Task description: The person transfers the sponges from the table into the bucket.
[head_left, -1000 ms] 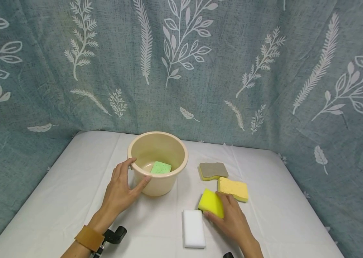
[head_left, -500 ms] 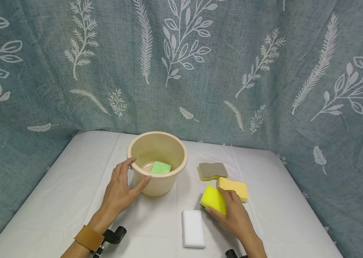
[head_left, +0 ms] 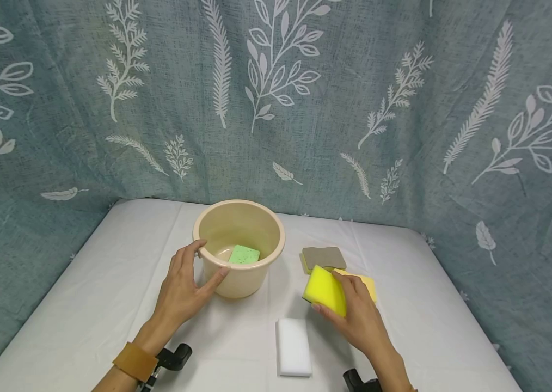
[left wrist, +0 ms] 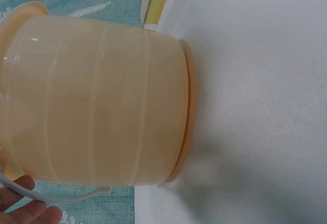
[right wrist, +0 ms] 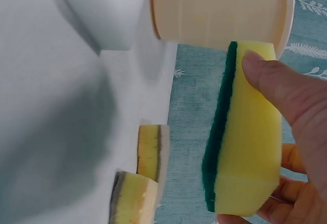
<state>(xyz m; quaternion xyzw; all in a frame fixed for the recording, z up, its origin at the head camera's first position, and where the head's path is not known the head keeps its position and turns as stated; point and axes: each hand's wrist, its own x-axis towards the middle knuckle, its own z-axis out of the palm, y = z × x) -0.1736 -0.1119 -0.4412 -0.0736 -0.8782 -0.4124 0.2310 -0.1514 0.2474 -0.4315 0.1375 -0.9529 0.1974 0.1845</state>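
Note:
My right hand [head_left: 361, 316] grips a bright yellow sponge [head_left: 324, 289] by its sides, held above the table. A dark green scouring layer [right wrist: 219, 132] shows on the sponge's underside in the right wrist view. On the left, my left hand [head_left: 183, 288] holds the rim of a cream bucket [head_left: 241, 283], thumb on the near side and fingers at the left edge. Its fingertips lie by the bucket's pale handle [left wrist: 71, 198] in the left wrist view. Inside the bucket lies a green speckled sponge [head_left: 244, 255].
A white block-shaped sponge [head_left: 293, 347] lies on the white-covered table [head_left: 237, 348] in front. Behind the held sponge are a grey-topped sponge [head_left: 327, 257] and a pale yellow one [head_left: 368, 286], partly hidden. A leaf-patterned curtain [head_left: 325, 136] borders the table.
My right hand has lifted the yellow sponge off the table and slightly away from me, so it now covers part of the pale yellow sponge. My left hand has stayed on the bucket.

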